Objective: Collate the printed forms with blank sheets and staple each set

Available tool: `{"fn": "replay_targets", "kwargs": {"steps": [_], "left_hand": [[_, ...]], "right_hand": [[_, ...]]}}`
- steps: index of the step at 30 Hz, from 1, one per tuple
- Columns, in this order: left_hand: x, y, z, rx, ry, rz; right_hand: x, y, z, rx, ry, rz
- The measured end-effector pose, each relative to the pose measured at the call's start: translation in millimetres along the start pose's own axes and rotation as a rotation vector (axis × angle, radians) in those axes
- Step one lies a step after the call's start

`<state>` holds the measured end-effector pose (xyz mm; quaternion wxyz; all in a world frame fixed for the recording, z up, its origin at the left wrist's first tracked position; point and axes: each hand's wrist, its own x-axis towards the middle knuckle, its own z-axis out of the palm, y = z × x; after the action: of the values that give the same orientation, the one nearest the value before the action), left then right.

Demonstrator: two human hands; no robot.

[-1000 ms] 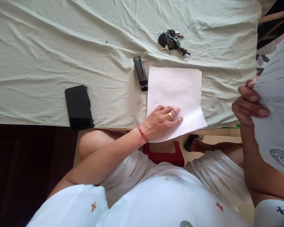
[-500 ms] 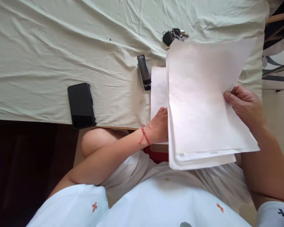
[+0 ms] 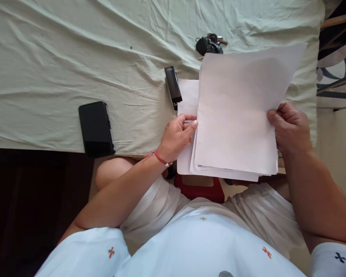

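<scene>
A loose stack of white paper sheets (image 3: 236, 111) is held above the near right part of the bed-like, cloth-covered surface. My right hand (image 3: 291, 127) pinches the stack at its right edge, thumb on top and fingers beneath. At the left edge, my left hand (image 3: 180, 134) has its thumb and forefinger closed on the paper's margin. The sheets are slightly fanned along the bottom, where faint print shows. Under them lies another white sheet (image 3: 187, 92), mostly covered. A black stapler (image 3: 173, 84) sits just left of that sheet's upper corner.
A black phone (image 3: 95, 129) lies at the near edge of the pale green cloth (image 3: 46, 77), to the left. A bunch of keys (image 3: 209, 44) rests beyond the papers. A red object (image 3: 202, 188) is below, between my legs. Dark metal furniture (image 3: 337, 86) stands at the right.
My left hand has come out from beneath the stack to its left edge. The stack's lower edge has moved away from my body, and the right hand still grips it.
</scene>
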<state>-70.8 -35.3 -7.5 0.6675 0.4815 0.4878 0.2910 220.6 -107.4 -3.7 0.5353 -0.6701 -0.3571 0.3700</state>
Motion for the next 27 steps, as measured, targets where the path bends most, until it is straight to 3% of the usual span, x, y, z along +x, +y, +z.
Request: {"fn": "replay_targets", "kwargs": {"steps": [8, 12, 16, 22, 27], "left_hand": [[6.2, 3.8, -14.4, 0.025, 0.125, 0.12], [8.0, 1.9, -19.6, 0.06, 0.121, 0.14], [8.0, 1.8, -24.3, 0.235, 0.201, 0.199], [9.0, 0.7, -26.9, 0.504, 0.335, 0.312], [9.9, -6.0, -27.2, 0.672, 0.321, 0.398]], "right_hand": [[-5.2, -1.7, 13.5, 0.078, -0.137, 0.045], [-6.4, -4.7, 15.0, 0.048, -0.124, 0.062], [-3.5, -1.9, 9.6, -0.037, -0.112, 0.093], [4.0, -2.4, -3.6, -0.181, -0.004, 0.082], [8.6, -11.4, -17.8, -0.181, 0.138, 0.136]]}}
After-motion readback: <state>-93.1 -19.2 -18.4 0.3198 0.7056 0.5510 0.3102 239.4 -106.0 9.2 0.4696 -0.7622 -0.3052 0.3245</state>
